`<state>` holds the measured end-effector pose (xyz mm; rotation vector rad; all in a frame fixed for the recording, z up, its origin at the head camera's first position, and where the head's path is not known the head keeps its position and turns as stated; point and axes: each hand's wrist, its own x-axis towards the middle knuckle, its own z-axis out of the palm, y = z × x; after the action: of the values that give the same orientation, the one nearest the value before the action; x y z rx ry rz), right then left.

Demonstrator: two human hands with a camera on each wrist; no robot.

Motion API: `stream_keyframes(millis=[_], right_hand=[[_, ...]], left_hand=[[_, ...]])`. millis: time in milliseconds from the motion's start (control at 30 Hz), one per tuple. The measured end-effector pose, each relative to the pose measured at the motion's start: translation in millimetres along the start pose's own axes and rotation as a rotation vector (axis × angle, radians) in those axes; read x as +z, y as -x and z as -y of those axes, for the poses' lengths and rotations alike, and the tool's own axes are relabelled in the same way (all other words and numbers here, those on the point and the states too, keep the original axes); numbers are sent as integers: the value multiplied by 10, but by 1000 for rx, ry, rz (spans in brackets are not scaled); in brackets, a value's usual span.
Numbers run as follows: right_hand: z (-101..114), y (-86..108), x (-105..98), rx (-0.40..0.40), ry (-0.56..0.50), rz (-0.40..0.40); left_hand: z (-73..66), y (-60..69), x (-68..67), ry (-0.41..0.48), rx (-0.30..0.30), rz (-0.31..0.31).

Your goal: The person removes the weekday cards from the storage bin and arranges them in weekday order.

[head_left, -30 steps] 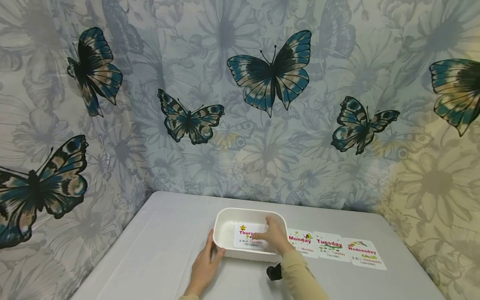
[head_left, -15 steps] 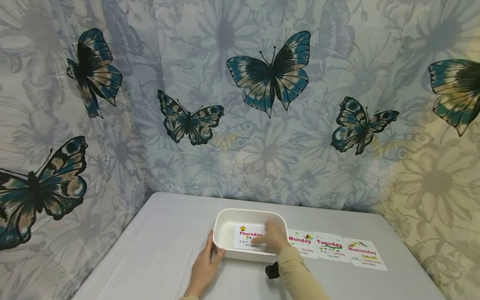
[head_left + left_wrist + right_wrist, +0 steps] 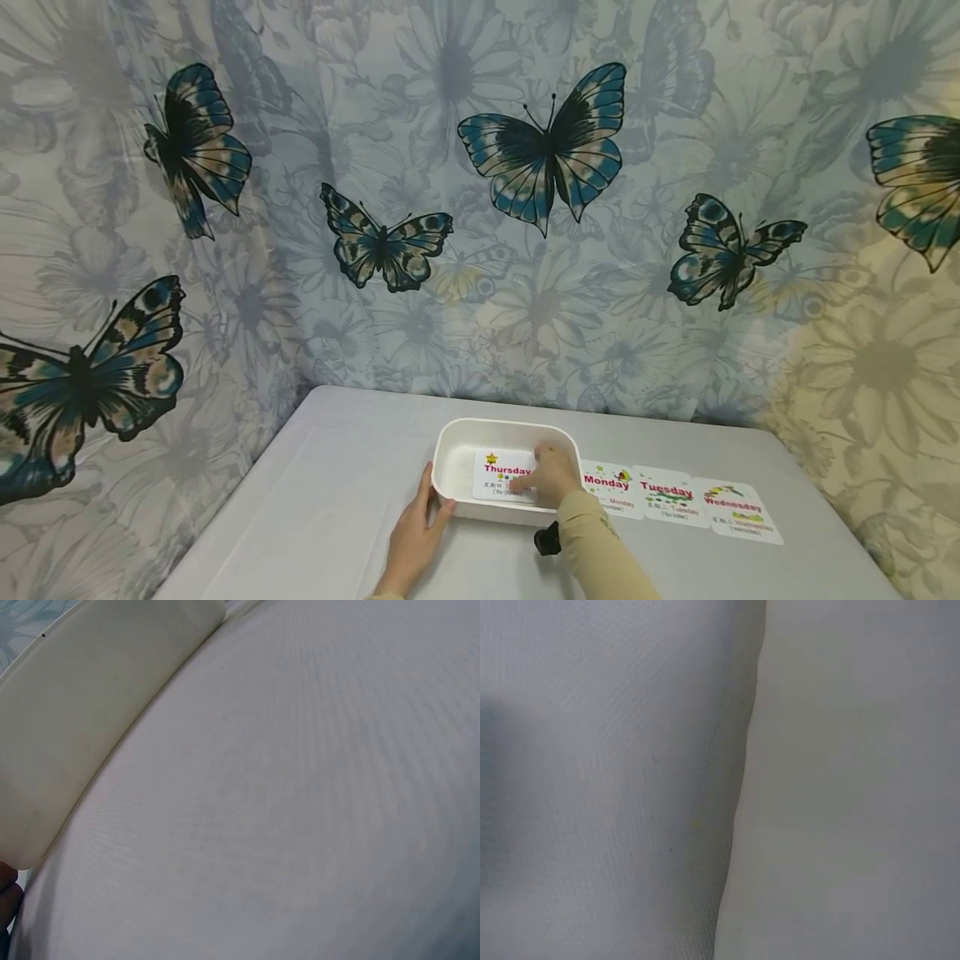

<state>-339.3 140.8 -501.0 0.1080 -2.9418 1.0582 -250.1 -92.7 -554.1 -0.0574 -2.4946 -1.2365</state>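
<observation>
My left hand (image 3: 414, 537) holds the near left corner of a white plastic box (image 3: 506, 511), thumb at the front wall and fingers along the left side. The left wrist view shows fingertips (image 3: 7, 894) against the lower corner of the box wall (image 3: 90, 705). Inside the box lies a white Thursday card (image 3: 491, 485). My right hand (image 3: 553, 477) reaches over the right rim, with thumb and forefinger spread over the card's right part; its other fingers are hard to make out. The right wrist view has only the box's pale outer wall (image 3: 847, 780) and the cloth.
Right of the box, a Monday card (image 3: 611, 483), a Tuesday card (image 3: 669, 493) and a Wednesday card (image 3: 735, 504) lie in a row on the white tablecloth (image 3: 315, 500). A black object (image 3: 547, 539) is by my right wrist. A butterfly-print curtain (image 3: 510, 333) hangs behind.
My right hand has shifted slightly within the box, its fingers lower than before. The left hand keeps its place on the corner, and the whole view has moved a little.
</observation>
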Motion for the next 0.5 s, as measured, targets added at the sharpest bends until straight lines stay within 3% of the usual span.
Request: stream_keyframes(millis=[267,500], right_hand=[[-13,-12,20,20,-26,31],[29,25,18,12,20,38]], left_hand=[[-21,4,-8,3,7,-10],[-22,6,-11,-8,15,-8]])
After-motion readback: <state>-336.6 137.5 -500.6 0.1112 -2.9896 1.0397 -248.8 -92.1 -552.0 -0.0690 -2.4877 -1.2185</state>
